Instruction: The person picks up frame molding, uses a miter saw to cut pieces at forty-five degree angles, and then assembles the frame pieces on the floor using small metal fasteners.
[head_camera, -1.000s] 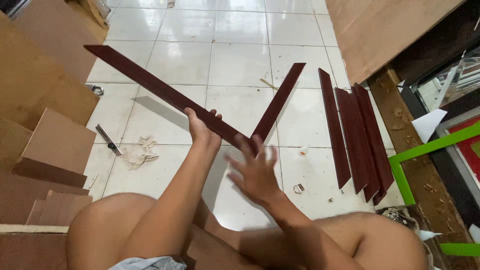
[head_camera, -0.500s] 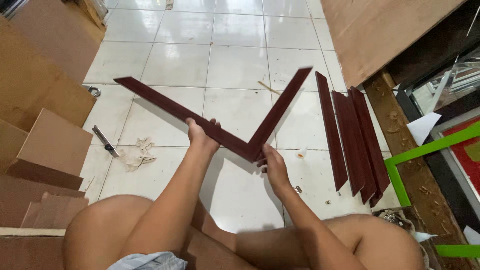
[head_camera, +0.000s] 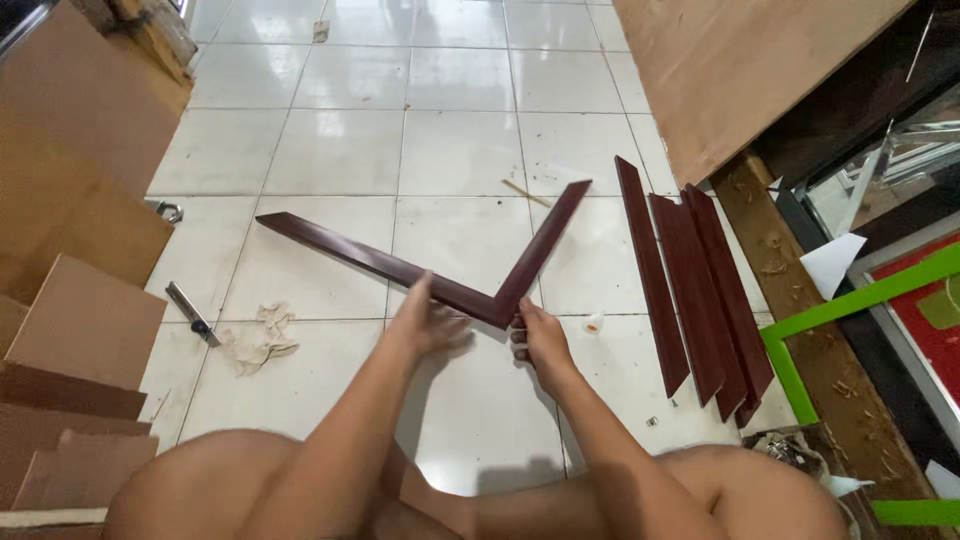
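Two dark red-brown frame mouldings lie on the white tiled floor and meet in a V corner just in front of me. The long moulding runs up to the left; the shorter one runs up to the right. My left hand presses flat on the long moulding beside the joint. My right hand grips the corner where the two pieces meet. My bare knees fill the bottom of the view.
Three more dark mouldings lie side by side to the right. A utility knife and a crumpled rag are on the left. Brown boards stack at left, a plywood sheet at top right, a green frame at right.
The long moulding, held raised in the air a second ago, has come down onto the floor and now joins the short one in a V. Both hands moved to the corner.
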